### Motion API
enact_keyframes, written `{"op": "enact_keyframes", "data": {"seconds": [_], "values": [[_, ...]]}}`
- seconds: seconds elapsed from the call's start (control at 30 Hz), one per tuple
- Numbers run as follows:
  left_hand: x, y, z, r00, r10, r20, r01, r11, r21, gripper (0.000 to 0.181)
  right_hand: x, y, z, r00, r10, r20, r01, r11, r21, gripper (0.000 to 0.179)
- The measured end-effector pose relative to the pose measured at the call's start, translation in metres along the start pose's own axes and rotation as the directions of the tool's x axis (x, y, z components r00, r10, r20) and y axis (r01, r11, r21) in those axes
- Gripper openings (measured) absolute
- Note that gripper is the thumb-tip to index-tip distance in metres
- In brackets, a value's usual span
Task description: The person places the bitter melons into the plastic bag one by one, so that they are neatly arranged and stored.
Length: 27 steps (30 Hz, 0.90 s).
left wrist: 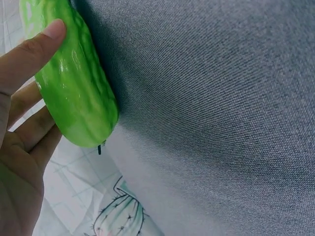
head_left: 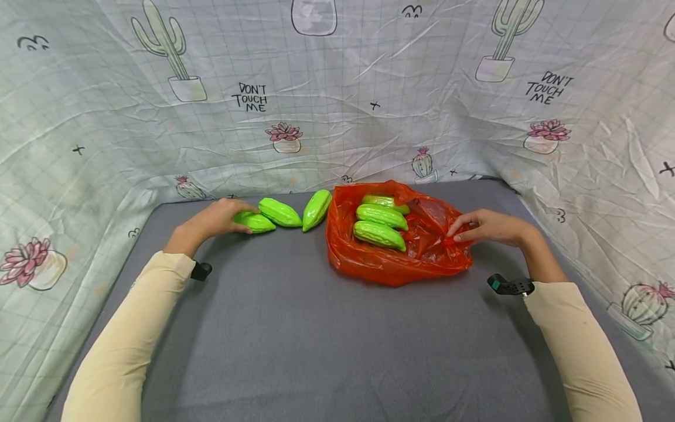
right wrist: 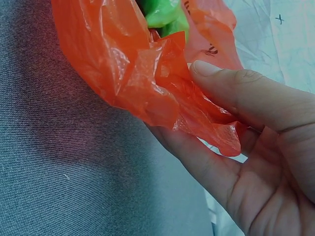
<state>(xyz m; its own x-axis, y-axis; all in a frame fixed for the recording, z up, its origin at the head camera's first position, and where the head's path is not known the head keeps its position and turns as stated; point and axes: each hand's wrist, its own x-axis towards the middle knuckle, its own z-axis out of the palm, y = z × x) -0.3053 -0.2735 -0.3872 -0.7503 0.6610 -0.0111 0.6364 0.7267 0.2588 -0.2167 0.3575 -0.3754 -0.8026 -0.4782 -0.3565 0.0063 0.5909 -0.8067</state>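
Note:
At the far left of the table, my left hand (head_left: 221, 218) grips a shiny, bumpy green bitter gourd (head_left: 255, 222). In the left wrist view the thumb lies across this bitter gourd (left wrist: 78, 93), with the fingers behind it. Two more, a middle bitter gourd (head_left: 279, 212) and a slanted bitter gourd (head_left: 317, 210), lie to its right. A red plastic bag (head_left: 369, 272) lies with its mouth spread, and three bitter gourds (head_left: 381, 217) rest in it. My right hand (head_left: 490, 227) pinches the bag's gathered right edge; the right wrist view shows the thumb over the crumpled plastic (right wrist: 167, 98).
A grey cloth (head_left: 337, 346) covers the table. Behind it and along both sides hangs a pale curtain (head_left: 337, 76) printed with cacti. A dark band with a small device (head_left: 510, 285) sits at the right wrist, another device (head_left: 201, 271) at the left.

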Motion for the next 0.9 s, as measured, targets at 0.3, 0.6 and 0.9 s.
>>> {"op": "enact_keyframes", "data": {"seconds": [0.3,0.6,0.9], "values": [[-0.0046,0.0001,-0.0003,0.999,-0.047,0.024,0.048,0.998,-0.029,0.051,0.0008,0.0023,0.0,1.0,-0.004,0.004,0.004,1.0,0.013,0.025],[-0.0059,0.001,0.0004,0.998,-0.061,0.025,0.061,0.998,-0.013,0.052,0.001,0.0044,0.0001,1.0,-0.004,0.006,0.004,1.0,0.016,0.026],[-0.0065,0.0007,0.0024,0.999,-0.041,0.01,0.041,0.999,-0.013,0.051,0.0017,0.0055,-0.0002,1.0,0.001,0.003,-0.001,1.0,0.006,0.026]]}}
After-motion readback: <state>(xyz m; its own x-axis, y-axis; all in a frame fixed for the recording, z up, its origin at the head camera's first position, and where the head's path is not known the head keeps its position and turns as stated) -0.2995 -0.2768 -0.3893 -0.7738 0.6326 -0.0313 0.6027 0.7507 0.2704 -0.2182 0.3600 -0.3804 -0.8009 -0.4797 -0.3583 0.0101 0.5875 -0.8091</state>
